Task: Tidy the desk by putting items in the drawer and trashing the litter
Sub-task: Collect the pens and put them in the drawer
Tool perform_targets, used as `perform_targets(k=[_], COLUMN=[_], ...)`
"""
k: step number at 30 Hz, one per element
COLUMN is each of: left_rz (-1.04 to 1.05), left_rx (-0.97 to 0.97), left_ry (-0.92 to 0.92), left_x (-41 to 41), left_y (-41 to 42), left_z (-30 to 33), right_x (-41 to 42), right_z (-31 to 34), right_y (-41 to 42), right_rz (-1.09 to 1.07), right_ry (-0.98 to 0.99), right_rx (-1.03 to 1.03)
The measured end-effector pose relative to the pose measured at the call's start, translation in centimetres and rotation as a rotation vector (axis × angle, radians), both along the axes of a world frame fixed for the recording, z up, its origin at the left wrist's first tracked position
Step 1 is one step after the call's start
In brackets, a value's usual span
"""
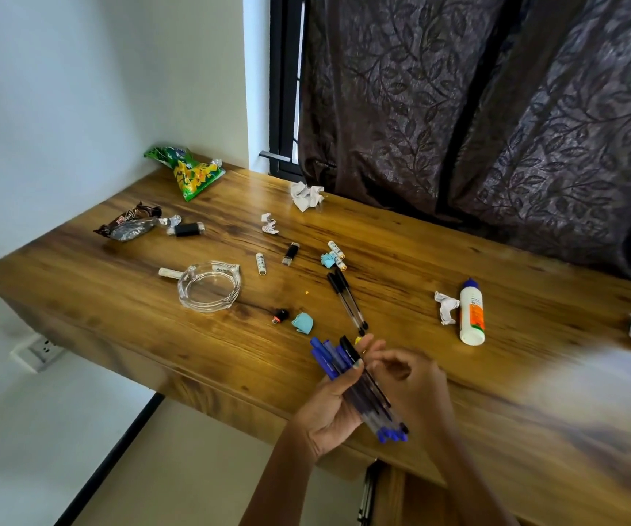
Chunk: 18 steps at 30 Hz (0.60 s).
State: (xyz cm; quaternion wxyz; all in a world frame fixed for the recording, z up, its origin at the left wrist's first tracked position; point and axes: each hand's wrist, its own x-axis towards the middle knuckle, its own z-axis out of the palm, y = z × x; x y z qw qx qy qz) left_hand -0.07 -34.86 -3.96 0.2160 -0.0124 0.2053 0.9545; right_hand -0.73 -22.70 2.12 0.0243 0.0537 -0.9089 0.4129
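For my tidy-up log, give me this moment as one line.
stage: gathering pens | left hand: grips pen bundle | right hand: at the bundle, hold unclear | on desk: two black pens, glue bottle

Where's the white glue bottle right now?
The white glue bottle lies on the desk's right half, beside a crumpled paper, beyond the right hand.

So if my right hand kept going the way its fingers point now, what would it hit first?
Probably the two black pens lying on the desk, just beyond the right hand. Its fingertips aim up and left over the pen bundle the left hand holds. Depth is unclear.
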Motion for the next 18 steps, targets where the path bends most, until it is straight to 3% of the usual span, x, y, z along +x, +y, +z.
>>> perform_targets(k=[3, 6, 13, 18], left_rz=[0.002, -0.005, -0.036, -0.051], left_rx=[0.011, -0.003, 0.056, 0.033], left_ry=[-0.009, -0.006, -0.006, -0.013], left_x=[0.0, -0.1, 0.0, -0.2], left_y=[0.0, 0.0, 0.0, -0.1], left_z=[0.1, -0.2, -0.6, -0.4], right_x=[-3.0, -7.3, -13.9, -14.5], right_z=[1.3, 1.7, -2.1, -1.5], right_y=[-0.5, -2.0, -4.8, -5.3], right_rz=[-0.049, -0.025, 0.032, 0.006], right_ry=[0.067, 0.119, -0.107, -0.156], right_rx=[-0.043, 0.087, 0.358, 0.31])
